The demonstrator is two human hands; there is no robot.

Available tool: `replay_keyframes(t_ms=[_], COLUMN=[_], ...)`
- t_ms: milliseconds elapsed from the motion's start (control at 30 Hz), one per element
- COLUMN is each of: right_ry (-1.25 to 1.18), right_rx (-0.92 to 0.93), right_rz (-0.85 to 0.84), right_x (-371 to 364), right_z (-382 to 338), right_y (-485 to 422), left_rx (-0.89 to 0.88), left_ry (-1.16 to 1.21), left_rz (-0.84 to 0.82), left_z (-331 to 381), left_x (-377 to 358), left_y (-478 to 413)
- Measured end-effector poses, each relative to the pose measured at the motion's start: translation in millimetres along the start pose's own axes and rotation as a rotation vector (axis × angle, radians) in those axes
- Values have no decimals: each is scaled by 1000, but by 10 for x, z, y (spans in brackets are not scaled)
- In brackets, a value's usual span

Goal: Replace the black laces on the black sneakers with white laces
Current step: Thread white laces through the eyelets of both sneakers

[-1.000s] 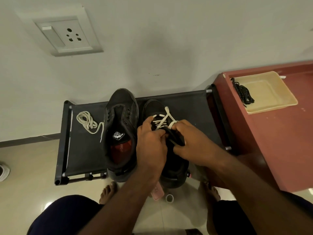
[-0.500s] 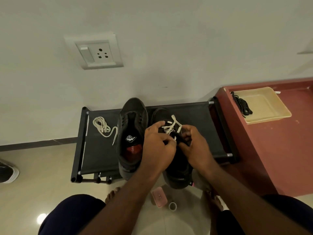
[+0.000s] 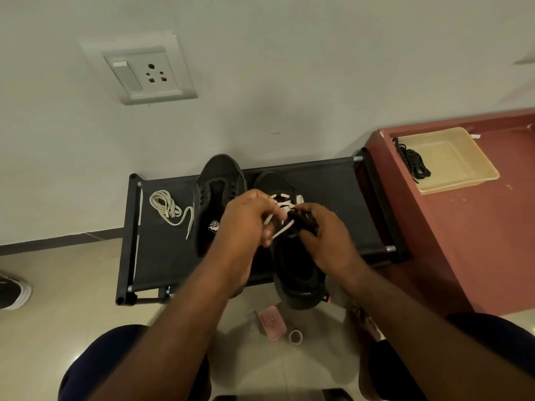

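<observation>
Two black sneakers stand side by side on a black fabric shoe rack. The left sneaker has no lace in it. The right sneaker carries a white lace through its front eyelets. My left hand pinches the white lace above the right sneaker's tongue. My right hand grips the right sneaker's eyelet side, fingers curled round it. A second white lace lies coiled on the rack's left part. Black laces hang over the edge of a beige tray.
The tray sits on a red-brown table right of the rack. A wall with a socket plate rises behind. On the tiled floor lie a pink case, a small tape roll and, far left, another shoe.
The view has tilted up and back, showing more wall. My left hand has lifted and drawn the white lace end up and left; my right hand stays on the right sneaker.
</observation>
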State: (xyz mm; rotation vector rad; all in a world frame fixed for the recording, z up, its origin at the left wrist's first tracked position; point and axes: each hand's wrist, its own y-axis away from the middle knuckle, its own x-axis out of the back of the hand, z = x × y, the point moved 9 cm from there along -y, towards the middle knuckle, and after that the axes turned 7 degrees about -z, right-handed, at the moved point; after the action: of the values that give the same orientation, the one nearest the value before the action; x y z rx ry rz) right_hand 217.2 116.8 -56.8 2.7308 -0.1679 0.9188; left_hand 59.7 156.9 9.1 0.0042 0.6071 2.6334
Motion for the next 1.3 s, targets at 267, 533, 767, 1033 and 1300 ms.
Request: replay_keyframes(t_ms=[267, 533, 767, 1033, 1300], right_ry=[8, -9, -25, 157, 171], right_rx=[-16, -84, -124, -148, -187], right_rz=[-25, -54, -58, 62, 73], right_x=[-53, -39, -7, 26, 34], right_z=[65, 45, -2, -38, -29], right_y=[-25, 6, 6, 14, 35], left_rx=[20, -39, -371, -63, -41], left_ry=[-1113, -1167, 86, 789, 661], left_rz=[112, -99, -140, -261, -242], left_z=[-33, -160, 346, 235, 242], left_x=[-144, -252, -190, -295, -331], left_y=[19, -54, 129, 249, 307])
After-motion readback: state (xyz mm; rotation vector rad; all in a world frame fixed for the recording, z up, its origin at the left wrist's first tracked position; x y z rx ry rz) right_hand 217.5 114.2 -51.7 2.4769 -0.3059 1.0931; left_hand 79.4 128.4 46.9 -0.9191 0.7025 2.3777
